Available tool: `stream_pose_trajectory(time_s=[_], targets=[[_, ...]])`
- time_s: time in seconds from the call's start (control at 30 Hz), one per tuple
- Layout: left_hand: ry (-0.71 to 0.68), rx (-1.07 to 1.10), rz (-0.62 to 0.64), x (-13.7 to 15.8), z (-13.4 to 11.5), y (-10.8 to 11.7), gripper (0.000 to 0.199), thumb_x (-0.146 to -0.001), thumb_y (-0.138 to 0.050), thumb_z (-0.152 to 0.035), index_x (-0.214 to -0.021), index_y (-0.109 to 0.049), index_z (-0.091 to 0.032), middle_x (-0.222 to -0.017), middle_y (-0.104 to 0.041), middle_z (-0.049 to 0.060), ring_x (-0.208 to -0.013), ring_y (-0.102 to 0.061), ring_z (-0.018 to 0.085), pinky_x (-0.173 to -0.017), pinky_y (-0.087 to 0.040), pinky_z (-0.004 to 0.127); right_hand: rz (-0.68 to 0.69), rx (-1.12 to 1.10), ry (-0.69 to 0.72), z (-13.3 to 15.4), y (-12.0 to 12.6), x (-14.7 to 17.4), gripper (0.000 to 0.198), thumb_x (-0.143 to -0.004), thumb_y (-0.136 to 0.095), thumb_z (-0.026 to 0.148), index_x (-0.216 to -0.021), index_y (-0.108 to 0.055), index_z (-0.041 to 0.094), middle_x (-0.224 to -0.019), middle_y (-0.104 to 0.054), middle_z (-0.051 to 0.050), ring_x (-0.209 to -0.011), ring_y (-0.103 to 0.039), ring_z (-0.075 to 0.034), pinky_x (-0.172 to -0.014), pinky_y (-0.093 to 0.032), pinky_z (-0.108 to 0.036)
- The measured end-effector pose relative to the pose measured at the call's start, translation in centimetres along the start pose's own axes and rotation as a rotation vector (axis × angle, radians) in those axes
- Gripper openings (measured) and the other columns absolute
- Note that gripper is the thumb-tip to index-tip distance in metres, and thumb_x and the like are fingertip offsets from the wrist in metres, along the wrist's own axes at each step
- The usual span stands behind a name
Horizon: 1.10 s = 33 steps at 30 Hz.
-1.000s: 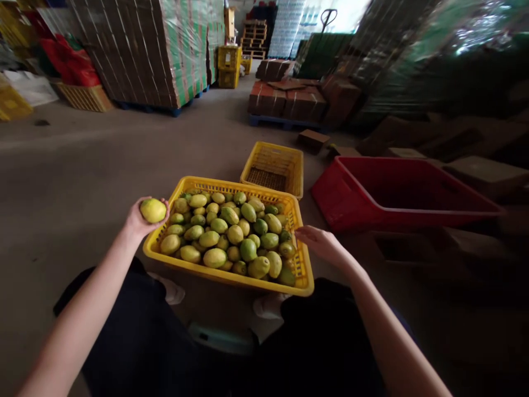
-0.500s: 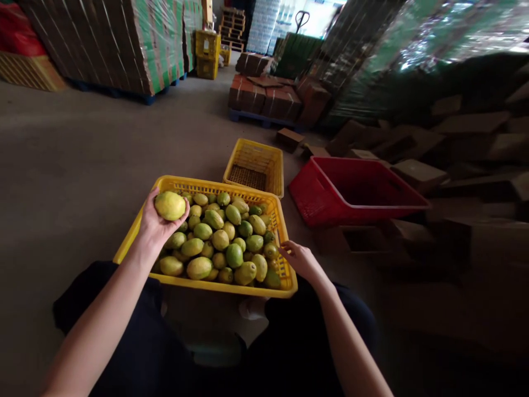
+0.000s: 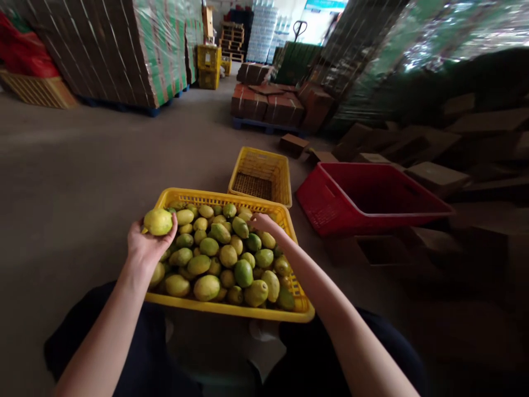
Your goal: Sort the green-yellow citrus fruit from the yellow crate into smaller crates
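Cradling just one raised lemon (image 3: 158,221) in the left hand (image 3: 146,243), with many other lemons (image 3: 228,256) lying unlifted in the yellow basket (image 3: 231,311) beneath the right hand (image 3: 266,223), grip unclear.

Yellow crate (image 3: 231,310) of lemons (image 3: 228,256)
Left hand (image 3: 149,245) cups one lemon (image 3: 158,221) at the crate's left edge; right hand (image 3: 264,223) over its far right part; yellow basket (image 3: 282,172) beyond it, red bin (image 3: 314,201) to its right.

Yellow lemon (image 3: 158,221) held, green-yellow lemons (image 3: 228,256) heaped in crate (image 3: 231,311)
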<state>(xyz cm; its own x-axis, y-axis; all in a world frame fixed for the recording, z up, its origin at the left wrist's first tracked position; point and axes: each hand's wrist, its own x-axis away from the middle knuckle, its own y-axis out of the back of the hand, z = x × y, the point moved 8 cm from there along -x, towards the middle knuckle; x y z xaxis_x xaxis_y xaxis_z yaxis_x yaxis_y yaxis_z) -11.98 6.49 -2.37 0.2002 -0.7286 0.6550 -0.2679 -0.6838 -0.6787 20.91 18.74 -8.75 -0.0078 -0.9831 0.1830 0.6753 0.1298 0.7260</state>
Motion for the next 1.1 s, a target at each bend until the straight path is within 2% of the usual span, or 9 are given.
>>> stream_pose_trajectory(time_s=[0.17,0.33,0.43,0.57,0.73,0.83,0.97,1.03,1.1], targets=[[-0.146,-0.012,-0.021,-0.3,-3.2,0.7,0.021,-0.093,-0.036,-0.026,-0.091,-0.055,-0.019,-0.077,-0.063,0.002,-0.073,-0.066,0.015,-0.059,-0.063,0.025,-0.028,-0.051,-0.026,1.2,-3.3,-0.2,0.033,-0.072,-0.073,0.041,-0.072,-0.048,0.02,-0.081,-0.065,-0.005,-0.098,-0.062,-0.027,-0.09,-0.045,-0.04],[0.036,-0.068,0.027,-0.9,-2.1,1.1,0.027,-0.091,-0.036,-0.029,-0.105,-0.057,-0.02,-0.076,-0.064,0.006,-0.065,-0.065,0.017,-0.045,-0.058,0.022,-0.047,-0.131,-0.064,0.9,-4.9,1.6,0.042,-0.053,-0.083,0.017,-0.072,-0.047,0.022,-0.081,-0.065,-0.002,-0.106,-0.06,-0.032,-0.093,-0.044,-0.042],[0.135,-0.065,0.079,-0.9,-0.2,0.8,0.029,-0.091,-0.038,-0.032,-0.108,-0.057,-0.019,-0.079,-0.064,0.009,-0.062,-0.065,0.017,-0.042,-0.057,0.022,-0.083,-0.255,-0.08,1.3,-3.3,2.1,0.037,-0.055,-0.08,0.02,-0.074,-0.049,0.023,-0.086,-0.067,-0.004,-0.109,-0.059,-0.032,-0.09,-0.047,-0.04],[0.178,-0.218,0.189,0.1,2.7,-0.2,0.028,-0.091,-0.042,-0.039,-0.099,-0.058,-0.017,-0.078,-0.064,0.009,-0.059,-0.063,0.013,-0.044,-0.053,0.018,-0.075,-0.438,-0.017,3.2,0.9,3.2,0.025,-0.07,-0.066,0.033,-0.089,-0.054,0.023,-0.094,-0.07,-0.006,-0.096,-0.065,-0.027,-0.077,-0.053,-0.037],[0.21,-0.482,0.447,2.7,6.7,-1.8,0.025,-0.084,-0.054,-0.039,-0.092,-0.059,-0.016,-0.083,-0.065,0.01,-0.065,-0.062,0.016,-0.048,-0.049,0.022,-0.014,-0.762,0.192,5.2,6.5,7.9,0.032,-0.074,-0.057,0.042,-0.101,-0.056,0.027,-0.101,-0.071,-0.007,-0.096,-0.066,-0.03,-0.076,-0.053,-0.043],[-0.014,-0.761,0.556,3.4,7.5,-2.3,0.028,-0.075,-0.065,-0.039,-0.094,-0.058,-0.02,-0.093,-0.064,0.009,-0.083,-0.065,0.023,-0.066,-0.053,0.032,0.047,-0.898,0.277,5.5,7.0,11.3,0.04,-0.066,-0.065,0.048,-0.101,-0.057,0.03,-0.103,-0.07,-0.007,-0.099,-0.065,-0.035,-0.077,-0.052,-0.049],[-0.641,-1.161,0.726,5.4,7.2,-3.9,0.057,-0.061,-0.081,-0.032,-0.11,-0.054,-0.028,-0.116,-0.058,0.007,-0.106,-0.057,0.026,-0.097,-0.043,0.041,0.087,-1.045,0.3,5.9,4.1,13.3,0.058,-0.051,-0.078,0.047,-0.101,-0.053,0.03,-0.101,-0.069,-0.005,-0.095,-0.066,-0.033,-0.081,-0.052,-0.046],[-0.774,-1.274,0.769,5.9,7.8,-4.2,0.061,-0.061,-0.082,-0.031,-0.114,-0.052,-0.028,-0.116,-0.058,0.008,-0.104,-0.056,0.027,-0.097,-0.042,0.042,0.125,-1.095,0.306,6.4,2.5,13.5,0.059,-0.051,-0.078,0.05,-0.098,-0.052,0.027,-0.099,-0.068,-0.005,-0.093,-0.066,-0.032,-0.083,-0.053,-0.044],[-0.817,-1.294,0.807,6.0,8.2,-4.5,0.06,-0.066,-0.08,-0.032,-0.117,-0.05,-0.027,-0.117,-0.058,0.01,-0.103,-0.057,0.027,-0.095,-0.043,0.042,0.138,-1.083,0.307,6.8,1.7,13.6,0.058,-0.052,-0.08,0.047,-0.097,-0.051,0.026,-0.097,-0.067,-0.005,-0.092,-0.065,-0.029,-0.083,-0.053,-0.042]])
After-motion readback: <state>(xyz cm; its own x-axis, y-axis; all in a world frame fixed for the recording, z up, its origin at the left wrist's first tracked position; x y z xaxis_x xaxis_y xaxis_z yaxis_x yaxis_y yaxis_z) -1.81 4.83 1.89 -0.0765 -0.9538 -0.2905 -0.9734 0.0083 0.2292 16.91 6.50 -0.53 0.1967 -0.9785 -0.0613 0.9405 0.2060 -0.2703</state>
